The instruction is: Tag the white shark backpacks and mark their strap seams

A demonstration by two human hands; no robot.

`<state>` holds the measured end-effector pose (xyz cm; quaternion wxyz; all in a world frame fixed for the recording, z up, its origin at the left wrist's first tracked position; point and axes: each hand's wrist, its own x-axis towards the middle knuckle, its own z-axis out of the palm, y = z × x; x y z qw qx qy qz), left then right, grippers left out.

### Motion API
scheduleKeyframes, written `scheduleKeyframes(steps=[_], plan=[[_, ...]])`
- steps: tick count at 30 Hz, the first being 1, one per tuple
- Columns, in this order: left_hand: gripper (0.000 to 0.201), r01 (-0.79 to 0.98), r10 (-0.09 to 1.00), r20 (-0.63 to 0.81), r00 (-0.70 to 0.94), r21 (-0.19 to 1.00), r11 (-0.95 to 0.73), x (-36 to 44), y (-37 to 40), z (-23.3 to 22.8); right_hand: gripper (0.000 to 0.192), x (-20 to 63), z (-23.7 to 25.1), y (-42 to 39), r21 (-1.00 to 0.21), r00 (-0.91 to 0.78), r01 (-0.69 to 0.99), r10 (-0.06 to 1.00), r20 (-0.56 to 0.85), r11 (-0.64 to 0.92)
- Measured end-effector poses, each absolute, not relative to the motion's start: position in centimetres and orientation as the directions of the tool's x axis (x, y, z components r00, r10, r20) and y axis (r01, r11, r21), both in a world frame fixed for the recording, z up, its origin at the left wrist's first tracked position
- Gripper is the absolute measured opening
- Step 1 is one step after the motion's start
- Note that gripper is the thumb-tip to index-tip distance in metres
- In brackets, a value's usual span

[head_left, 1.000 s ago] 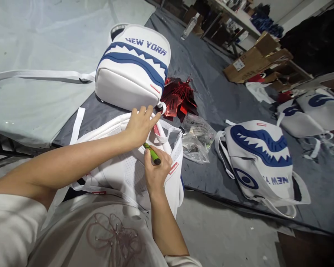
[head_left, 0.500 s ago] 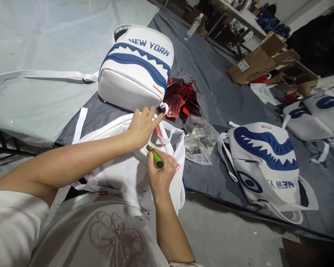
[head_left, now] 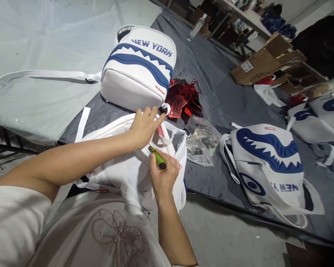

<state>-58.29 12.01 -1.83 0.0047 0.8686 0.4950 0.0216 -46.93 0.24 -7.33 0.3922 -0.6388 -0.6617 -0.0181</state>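
A white backpack (head_left: 117, 170) with perforated padded panels and straps lies back side up at the table's near edge, against my body. On its upper part rests my left hand (head_left: 145, 128), fingers spread and bent slightly over the rim. My right hand (head_left: 164, 174) grips a green pen-like tool (head_left: 157, 157) with a black rear end. Its tip points into the bag near my left wrist; the exact contact is hidden. Just beyond stands another white backpack (head_left: 136, 70) with blue teeth and "NEW YORK" lettering, near my left fingertips.
Shiny red tags (head_left: 180, 102) and a clear plastic bag (head_left: 202, 141) lie right of my hands. A third white-and-blue backpack (head_left: 269, 163) lies farther right, with more bags (head_left: 317, 115) behind it. A plastic bottle (head_left: 197, 27) and a cardboard box (head_left: 263, 61) are at the back.
The whole view has shifted slightly, so things sit a little farther right. Both hands keep nearly the same place on the backpack, and the green tool stays in my right hand.
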Motion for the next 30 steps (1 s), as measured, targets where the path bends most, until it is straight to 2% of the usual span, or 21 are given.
scheduleKeyframes(steps=[8,11,12,13,15,20,24,27,30], plan=[[0.074,0.861,0.861,0.082,0.502,0.054,-0.507,-58.4,12.3,-2.3,0.017,-46.5,-7.1,0.5,-0.419,0.067,0.884,0.829,0.556,0.209],[0.079,0.851,0.855,0.032,0.518,0.080,-0.519,-58.3,12.4,-2.4,0.022,-45.6,-7.6,0.9,-0.346,-0.008,0.893,0.779,0.627,0.288],[0.081,0.849,0.852,0.034,0.522,0.077,-0.523,-58.3,12.6,-2.5,0.026,-45.3,-8.0,1.3,-0.308,0.000,0.905,0.722,0.691,0.295],[0.081,0.847,0.849,0.053,0.526,0.064,-0.528,-58.3,12.8,-2.7,0.028,-45.0,-8.5,1.8,-0.260,-0.055,0.914,0.730,0.681,0.310],[0.084,0.850,0.847,0.099,0.522,0.025,-0.527,-58.3,13.2,-3.1,0.034,-44.5,-9.2,2.7,-0.237,-0.094,0.905,0.710,0.698,0.352],[0.097,0.852,0.846,0.109,0.521,-0.016,-0.523,-58.2,13.3,-3.3,0.037,-43.6,-10.2,3.2,-0.292,-0.109,0.875,0.745,0.658,0.386],[0.110,0.854,0.851,-0.084,0.518,-0.008,-0.521,-58.6,13.6,-1.8,0.037,-43.1,-10.6,2.6,-0.359,-0.046,0.864,0.767,0.640,0.352],[0.115,0.901,0.879,-0.239,0.412,-0.033,-0.432,-59.4,13.5,-0.4,0.037,-43.2,-10.4,2.3,-0.467,0.017,0.816,0.794,0.608,0.340],[0.110,0.925,0.910,-0.201,0.363,-0.036,-0.377,-60.1,12.9,0.0,0.033,-43.4,-10.3,2.3,-0.529,0.042,0.782,0.820,0.571,0.329]])
